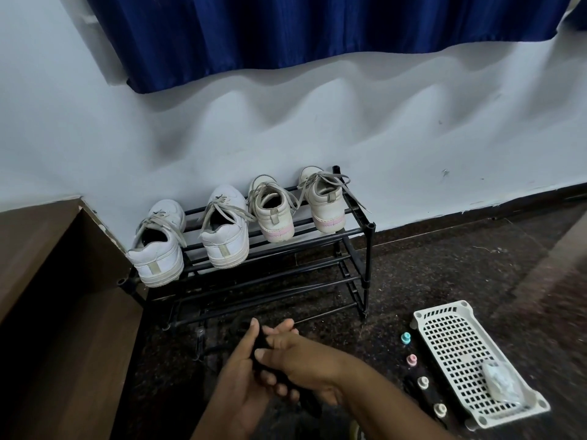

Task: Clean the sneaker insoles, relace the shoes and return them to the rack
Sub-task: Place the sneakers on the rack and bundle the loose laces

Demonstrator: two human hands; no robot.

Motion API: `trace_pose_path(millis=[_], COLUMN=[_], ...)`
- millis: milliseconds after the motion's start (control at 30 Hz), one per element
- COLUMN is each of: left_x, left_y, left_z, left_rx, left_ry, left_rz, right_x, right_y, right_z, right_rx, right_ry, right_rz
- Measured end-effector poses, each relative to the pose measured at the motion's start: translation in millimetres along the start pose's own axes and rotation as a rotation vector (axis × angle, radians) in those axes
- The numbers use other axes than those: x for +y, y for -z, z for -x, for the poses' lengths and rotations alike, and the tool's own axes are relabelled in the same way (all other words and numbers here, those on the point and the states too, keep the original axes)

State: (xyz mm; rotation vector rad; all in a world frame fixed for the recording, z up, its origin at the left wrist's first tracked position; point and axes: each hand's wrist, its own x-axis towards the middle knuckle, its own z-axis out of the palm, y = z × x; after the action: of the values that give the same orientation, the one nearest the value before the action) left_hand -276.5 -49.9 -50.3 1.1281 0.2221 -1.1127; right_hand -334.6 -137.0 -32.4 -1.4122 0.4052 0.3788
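Observation:
My left hand (241, 379) and my right hand (298, 357) meet low in the middle of the view, both gripping a thin black object (261, 340); against the dark floor I cannot tell what it is. Dark cords (203, 347) trail on the floor to its left. On the top shelf of a black shoe rack (355, 231) against the wall stand two white sneakers (158, 246) (225, 230) and two beige sneakers with pink soles (274, 214) (324, 201). All have heels toward me and loose grey laces.
A white perforated basket (451, 347) lies on the floor at right with a pale crumpled cloth (502, 385) in it. Beside it stand small capped bottles, teal (405, 338), pink (412, 360) and white (423, 382). A brown wooden unit (47, 281) fills the left.

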Motion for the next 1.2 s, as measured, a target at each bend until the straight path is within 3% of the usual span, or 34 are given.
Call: trace_pose_path(millis=[100,233,433,533,633,833,1200], left_x=[-1,-2,-20,-39,-59,-114,-208], left_y=[-4,-13,-25,-35,-44,-74,-132], left_z=[2,-3,-20,-38,-61,-149,-314], left_rx=[0.001,0.134,0.251,0.263,0.268,0.230,-0.017], left_ry=[-0.064,-0.290,-0.377,-0.306,-0.176,0.067,0.191], left_rz=[0.084,0.244,0.253,0.223,0.215,0.158,-0.299], right_x=[2,14,29,33,47,122,266], right_y=[-1,2,21,56,106,216,398], right_z=[3,6,4,5,10,7,-17], right_rx=[0.038,0.214,0.390,0.396,0.400,0.496,0.661], right_ry=[0.026,0.114,0.183,0.110,0.045,-0.079,-0.134], right_rz=[0.010,0.020,-0.140,-0.259,-0.228,-0.242,-0.049])
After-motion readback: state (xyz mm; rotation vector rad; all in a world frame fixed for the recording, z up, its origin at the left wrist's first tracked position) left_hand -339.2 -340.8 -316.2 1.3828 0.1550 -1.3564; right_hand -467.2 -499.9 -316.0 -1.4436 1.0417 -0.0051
